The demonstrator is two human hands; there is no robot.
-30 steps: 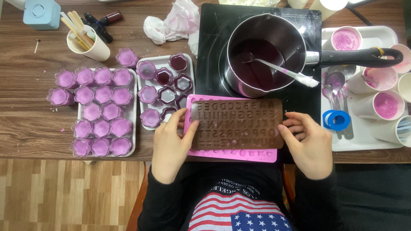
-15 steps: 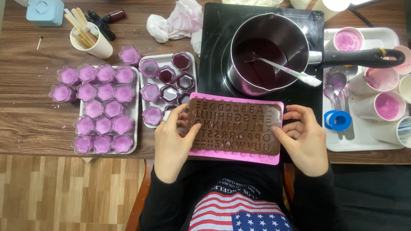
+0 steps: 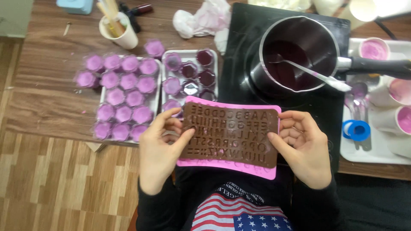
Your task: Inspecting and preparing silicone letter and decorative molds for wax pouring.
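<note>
**Two moulds held over the table edge**

The person holds a brown silicone letter mould [image 3: 231, 136] stacked on a pink silicone mould [image 3: 261, 171], both gripped together between the two hands just above the near edge of the wooden table [image 3: 47, 94]. The left hand [image 3: 159, 149] clasps the left end, thumb pressed on top of the brown mould and fingers curled under. The right hand [image 3: 305, 147] clasps the right end the same way, thumb on top, fingers bent around the edge. Behind the moulds, a saucepan [image 3: 299, 53] of dark purple liquid sits on a black hob [image 3: 239, 64], with a spoon [image 3: 317, 77] resting in it. To the left, a white tray [image 3: 157, 99] carries rows of purple-filled flower-shaped cups [image 3: 124, 96]. A second tray [image 3: 190, 53] beside it holds darker ones.
</note>
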